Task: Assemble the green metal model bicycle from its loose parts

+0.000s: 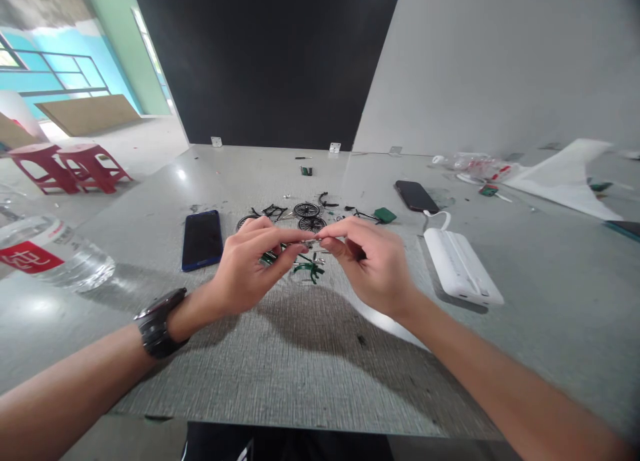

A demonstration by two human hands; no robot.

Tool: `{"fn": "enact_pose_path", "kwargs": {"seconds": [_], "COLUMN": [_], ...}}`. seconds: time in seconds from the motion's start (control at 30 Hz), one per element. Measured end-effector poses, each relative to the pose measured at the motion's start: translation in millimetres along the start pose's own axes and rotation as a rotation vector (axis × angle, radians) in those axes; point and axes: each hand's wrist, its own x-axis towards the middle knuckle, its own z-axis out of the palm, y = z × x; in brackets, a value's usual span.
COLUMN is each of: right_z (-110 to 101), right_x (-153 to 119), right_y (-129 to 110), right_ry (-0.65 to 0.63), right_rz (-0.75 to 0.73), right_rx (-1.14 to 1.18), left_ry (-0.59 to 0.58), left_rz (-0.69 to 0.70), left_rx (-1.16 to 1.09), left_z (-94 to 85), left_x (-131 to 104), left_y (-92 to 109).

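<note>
Over the table, my left hand (255,261) and my right hand (373,261) meet with thumbs and index fingers pinched together. Between the fingertips is a small silver metal part (311,243), mostly covered, so its exact kind does not show. Green model bicycle parts (310,269) appear just below the fingers, partly behind my left hand. Beyond my fingertips lie small black spoked wheels, one wheel (307,210) behind another wheel (313,225). A black frame-like piece (274,212) rests to their left, and a curved black piece (327,200) to their right.
A blue-edged phone (202,240) and a water bottle (55,254) are on the left. To the right are a white power bank (461,264), cabled to a dark phone (416,196), and a green piece (385,215). A black panel (270,61) rises along the table's back edge.
</note>
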Motion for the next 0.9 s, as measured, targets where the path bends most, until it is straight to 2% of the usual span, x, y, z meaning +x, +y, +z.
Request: {"fn": "enact_pose_path", "kwargs": {"seconds": [0.17,0.33,0.53,0.77,0.83,0.9], "right_z": [-1.0,-2.9,-4.0,-3.1,-4.7,-7.7], "right_x": [-1.3,-2.4,-3.5,-3.9,-2.2,1.0], "right_y": [-2.0,-4.3,-2.8,-6.4,-5.9,-1.5], "right_ry": [0.000,0.016,0.015,0.035,0.053,0.120], "right_rz": [-0.134,-0.162,-0.252,-0.190,-0.106,0.043], "right_rx": [-0.028,-0.074,-0.140,-0.101,-0.069,-0.017], "left_ry": [0.030,0.046,-0.015,-0.065,-0.053,-0.014], "left_rz": [0.024,0.058,0.122,0.144,0.105,0.013], "left_rx": [0.053,0.056,0.046,0.085,0.059,0.023], "left_z": [1.1,1.2,2.1,-1.5,-1.7,-0.9], "left_x": [-0.2,1.2,-1.8,-2.3,-1.2,-0.3], "left_y": [-1.7,-1.8,-6.4,-7.6,-6.2,-4.6]}}
